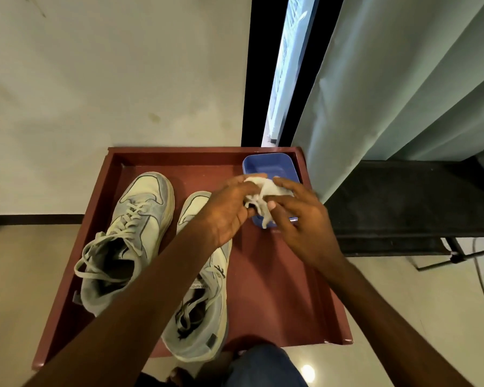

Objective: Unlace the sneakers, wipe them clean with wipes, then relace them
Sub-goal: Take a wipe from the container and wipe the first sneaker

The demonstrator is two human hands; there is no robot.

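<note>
Holding: left hand (229, 212) and right hand (296, 219), both pinching one bunched pale lace (259, 195) between fingers and thumbs
Lace: raised above the blue tub (271, 166) at the tray's far right corner (one end dangles)
Left sneaker (132, 236): near the red tray's (291, 297) left edge, laced but loose
Right sneaker (204, 311): middle of tray, heel at the near edge, partly under the left forearm

Reddish-brown tray-like table (285, 289) with a raised rim, standing against a pale wall (109, 74). A blue plastic tub (274, 164) sits in its far right corner. Beyond: a grey-green curtain (403, 79) beside a window (288, 65); a dark bench (408, 202) stands at right.
</note>
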